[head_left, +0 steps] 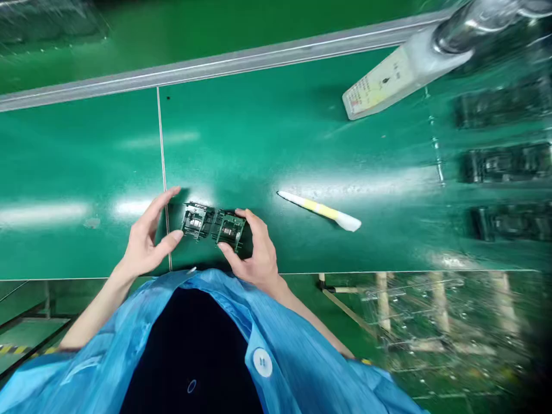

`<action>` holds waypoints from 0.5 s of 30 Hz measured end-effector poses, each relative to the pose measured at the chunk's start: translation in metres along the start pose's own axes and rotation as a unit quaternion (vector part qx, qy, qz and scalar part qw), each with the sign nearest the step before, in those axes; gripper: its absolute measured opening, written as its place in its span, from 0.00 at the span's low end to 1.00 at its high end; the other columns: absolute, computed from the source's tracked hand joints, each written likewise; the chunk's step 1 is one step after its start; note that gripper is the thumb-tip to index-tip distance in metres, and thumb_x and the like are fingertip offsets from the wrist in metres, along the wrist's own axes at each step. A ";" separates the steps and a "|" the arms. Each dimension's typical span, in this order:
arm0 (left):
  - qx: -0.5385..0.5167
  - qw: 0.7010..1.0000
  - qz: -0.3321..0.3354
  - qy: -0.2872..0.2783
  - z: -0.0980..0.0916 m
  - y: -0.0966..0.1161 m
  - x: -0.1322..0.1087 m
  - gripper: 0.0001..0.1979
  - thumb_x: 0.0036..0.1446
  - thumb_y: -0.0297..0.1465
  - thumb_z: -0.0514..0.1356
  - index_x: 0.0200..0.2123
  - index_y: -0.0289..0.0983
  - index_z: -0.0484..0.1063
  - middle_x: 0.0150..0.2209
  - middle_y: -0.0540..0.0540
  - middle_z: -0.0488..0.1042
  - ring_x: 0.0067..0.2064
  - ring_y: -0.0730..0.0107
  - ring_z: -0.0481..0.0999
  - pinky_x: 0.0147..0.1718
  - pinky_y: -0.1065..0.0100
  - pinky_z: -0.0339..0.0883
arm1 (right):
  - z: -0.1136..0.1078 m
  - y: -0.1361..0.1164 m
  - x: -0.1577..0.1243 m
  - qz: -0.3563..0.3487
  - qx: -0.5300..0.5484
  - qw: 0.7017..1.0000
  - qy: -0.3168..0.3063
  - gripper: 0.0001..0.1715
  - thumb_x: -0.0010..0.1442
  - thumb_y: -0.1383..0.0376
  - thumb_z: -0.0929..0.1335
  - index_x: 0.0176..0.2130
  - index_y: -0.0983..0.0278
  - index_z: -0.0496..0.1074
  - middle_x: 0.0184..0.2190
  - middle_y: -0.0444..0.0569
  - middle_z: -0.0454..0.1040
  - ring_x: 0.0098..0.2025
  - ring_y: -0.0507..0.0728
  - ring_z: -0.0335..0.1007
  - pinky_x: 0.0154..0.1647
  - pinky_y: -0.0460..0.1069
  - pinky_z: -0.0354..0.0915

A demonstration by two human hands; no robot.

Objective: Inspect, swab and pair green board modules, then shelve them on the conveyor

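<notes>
Two small green circuit-board assemblies lie side by side on the green table (86,149) near its front edge. My left hand (146,238) curves around the left assembly (195,220), with the thumb tip touching its near corner and the fingers spread above it. My right hand (256,250) pinches the right assembly (230,229) between thumb and fingers. Both forearms come out of blue smock sleeves.
A white pen-like tool with a yellow band (321,211) lies on the table to the right of my hands. A white labelled device (399,77) hangs over the far right. Dark parts under clear plastic (506,164) line the right edge. A metal rail (215,63) runs along the back.
</notes>
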State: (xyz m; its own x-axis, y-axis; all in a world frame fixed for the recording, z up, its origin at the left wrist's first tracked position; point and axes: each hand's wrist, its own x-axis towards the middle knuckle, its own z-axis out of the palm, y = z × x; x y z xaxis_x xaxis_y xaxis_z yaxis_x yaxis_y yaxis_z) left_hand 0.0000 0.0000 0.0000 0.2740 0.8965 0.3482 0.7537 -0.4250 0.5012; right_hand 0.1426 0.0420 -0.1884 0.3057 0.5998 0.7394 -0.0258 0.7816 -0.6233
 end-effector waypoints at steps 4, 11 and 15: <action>-0.082 0.997 0.011 0.006 0.021 -0.014 0.026 0.22 0.56 0.34 0.66 0.55 0.44 0.77 0.56 0.46 0.79 0.61 0.61 0.75 0.62 0.62 0.68 | 0.002 0.001 0.002 0.004 -0.003 1.000 -0.003 0.40 0.65 0.58 0.70 0.69 0.65 0.53 0.55 0.64 0.74 0.57 0.68 0.73 0.53 0.65 0.75; -0.074 0.994 0.011 0.073 0.042 -0.015 0.026 0.06 0.59 0.30 0.63 0.38 0.42 0.81 0.37 0.49 0.83 0.46 0.63 0.82 0.58 0.56 0.72 | 0.003 0.000 0.004 0.005 0.006 1.000 0.006 0.38 0.65 0.59 0.70 0.67 0.65 0.55 0.55 0.64 0.74 0.56 0.67 0.73 0.53 0.65 0.75; -0.054 0.993 0.004 0.103 0.042 -0.013 0.021 0.04 0.58 0.30 0.64 0.36 0.41 0.80 0.36 0.50 0.83 0.44 0.65 0.82 0.58 0.56 0.72 | 0.002 -0.001 0.004 0.007 0.015 1.000 0.007 0.36 0.65 0.59 0.70 0.65 0.66 0.58 0.55 0.65 0.74 0.57 0.66 0.73 0.54 0.64 0.74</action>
State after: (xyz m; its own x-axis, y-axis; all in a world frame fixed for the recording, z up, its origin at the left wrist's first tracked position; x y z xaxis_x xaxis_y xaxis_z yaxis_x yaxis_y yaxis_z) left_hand 0.0210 0.0299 -0.0323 0.1439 0.8527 0.5021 0.6805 -0.4537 0.5754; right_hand 0.1420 0.0438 -0.1839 0.3180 0.6083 0.7272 -0.0582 0.7781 -0.6254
